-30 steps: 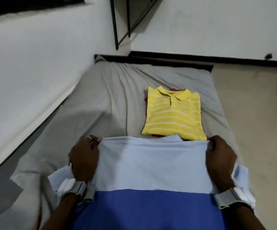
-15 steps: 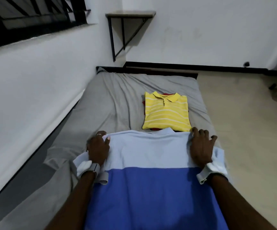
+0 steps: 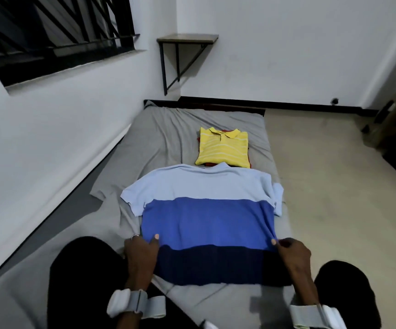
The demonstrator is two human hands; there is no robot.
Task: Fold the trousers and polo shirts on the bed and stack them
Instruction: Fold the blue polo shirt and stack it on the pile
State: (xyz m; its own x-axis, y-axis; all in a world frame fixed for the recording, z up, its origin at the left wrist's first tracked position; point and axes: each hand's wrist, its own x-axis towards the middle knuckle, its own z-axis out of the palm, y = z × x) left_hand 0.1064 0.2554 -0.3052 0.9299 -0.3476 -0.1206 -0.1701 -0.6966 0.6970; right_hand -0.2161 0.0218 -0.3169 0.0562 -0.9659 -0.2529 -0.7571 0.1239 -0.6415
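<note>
A blue polo shirt (image 3: 206, 222) with light, mid and navy bands lies flat, back up, on the grey bed (image 3: 163, 138). My left hand (image 3: 141, 254) pinches its left side edge where the mid blue meets the navy. My right hand (image 3: 292, 255) pinches the right side edge at the same height, and the cloth puckers there. Beyond the collar sits a folded yellow striped polo (image 3: 223, 150) on top of a red garment whose edges barely show.
A white wall with a barred window (image 3: 49, 36) runs along the bed's left side. A small wall shelf (image 3: 187, 39) hangs past the bed's head. Beige floor (image 3: 334, 186) lies to the right. My dark-clad knees (image 3: 85, 269) rest on the bed.
Both hands left the shirt's shoulders and came back toward me to its lower sides, where they now pinch the fabric. The view pulled back and up.
</note>
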